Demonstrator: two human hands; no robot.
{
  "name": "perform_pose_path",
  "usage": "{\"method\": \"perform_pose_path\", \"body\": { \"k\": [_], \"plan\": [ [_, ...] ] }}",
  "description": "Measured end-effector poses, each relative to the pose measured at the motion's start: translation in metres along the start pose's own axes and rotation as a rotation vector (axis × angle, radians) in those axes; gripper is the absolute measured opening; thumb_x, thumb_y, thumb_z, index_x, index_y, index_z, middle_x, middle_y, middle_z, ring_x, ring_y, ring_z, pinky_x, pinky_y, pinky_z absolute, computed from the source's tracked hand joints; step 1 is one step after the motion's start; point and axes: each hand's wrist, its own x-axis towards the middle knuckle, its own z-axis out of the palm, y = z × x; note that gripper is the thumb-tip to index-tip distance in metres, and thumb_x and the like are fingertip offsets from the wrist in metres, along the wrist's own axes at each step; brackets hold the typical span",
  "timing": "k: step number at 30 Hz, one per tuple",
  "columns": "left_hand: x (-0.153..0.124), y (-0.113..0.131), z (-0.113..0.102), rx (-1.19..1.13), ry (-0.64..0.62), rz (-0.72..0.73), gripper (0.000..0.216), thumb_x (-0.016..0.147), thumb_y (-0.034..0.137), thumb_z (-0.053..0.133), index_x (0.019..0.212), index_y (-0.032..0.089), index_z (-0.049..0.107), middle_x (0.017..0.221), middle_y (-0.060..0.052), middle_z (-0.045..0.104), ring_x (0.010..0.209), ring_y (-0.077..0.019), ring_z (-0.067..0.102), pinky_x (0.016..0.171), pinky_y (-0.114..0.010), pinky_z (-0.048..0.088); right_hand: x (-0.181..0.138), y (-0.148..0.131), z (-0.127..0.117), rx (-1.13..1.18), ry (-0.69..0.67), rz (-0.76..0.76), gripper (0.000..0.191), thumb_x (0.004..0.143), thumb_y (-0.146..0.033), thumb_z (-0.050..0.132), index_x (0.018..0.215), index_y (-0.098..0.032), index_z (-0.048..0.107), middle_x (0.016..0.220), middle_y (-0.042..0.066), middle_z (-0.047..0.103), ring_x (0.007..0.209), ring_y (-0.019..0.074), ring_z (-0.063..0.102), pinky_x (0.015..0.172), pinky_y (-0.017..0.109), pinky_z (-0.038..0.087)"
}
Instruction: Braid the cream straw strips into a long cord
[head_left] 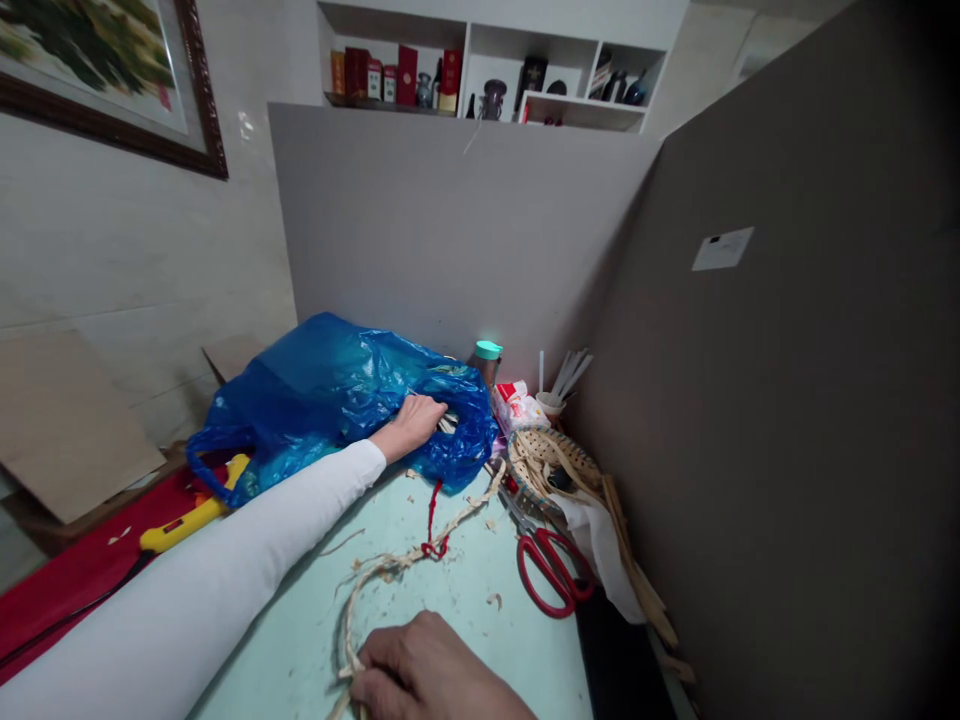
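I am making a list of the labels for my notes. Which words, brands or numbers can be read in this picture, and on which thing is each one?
No text can be read.
White label on the grey partition: print too small.
Red boxes on the shelf: markings blurred.
Red and white packet beside the blue plastic bag: print blurred.

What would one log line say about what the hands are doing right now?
left hand: reaching into blue plastic bag, fingers on pale strips | right hand: pressing braided straw rope on table | red scissors: lying untouched
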Motion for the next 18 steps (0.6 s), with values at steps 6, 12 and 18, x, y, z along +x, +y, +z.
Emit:
{"method": "perform_pose_path", "body": {
  "k": [6, 12, 18],
  "plan": [
    [0.007, 0.002, 0.017, 0.039, 0.036, 0.097, 0.023, 0.092, 0.012, 0.043, 0.096, 0.017, 0.066, 0.112, -0.012, 0.058, 0.11, -0.0237, 0.048, 0.09, -0.037, 0.04, 0.0, 0.0, 0.0, -0.01, 0.023, -0.001, 0.023, 0.09, -0.036, 0.047, 0.074, -0.02, 0.055, 0.063, -0.003, 0.044, 0.057, 0.0107, 0.036, 0.049, 0.021, 0.023],
    [0.007, 0.002, 0.013, 0.08, 0.015, 0.094, 0.027, 0.092, 0.013, 0.041, 0.088, 0.015, 0.068, 0.096, -0.014, 0.061, 0.098, -0.0253, 0.051, 0.08, -0.037, 0.041, 0.0, 0.004, 0.002, 0.026, 0.05, -0.082, 0.024, 0.09, -0.032, 0.047, 0.069, -0.02, 0.048, 0.06, -0.004, 0.043, 0.055, 0.0088, 0.037, 0.05, 0.021, 0.023],
    [0.013, 0.007, 0.009, 0.096, 0.011, 0.074, 0.022, 0.085, 0.013, 0.049, 0.091, 0.015, 0.07, 0.096, -0.013, 0.063, 0.095, -0.0259, 0.053, 0.076, -0.035, 0.041, -0.002, 0.004, 0.002, 0.037, 0.062, -0.096, 0.024, 0.09, -0.032, 0.046, 0.068, -0.02, 0.044, 0.059, -0.005, 0.041, 0.054, 0.008, 0.035, 0.048, 0.021, 0.02]
  ]
}}
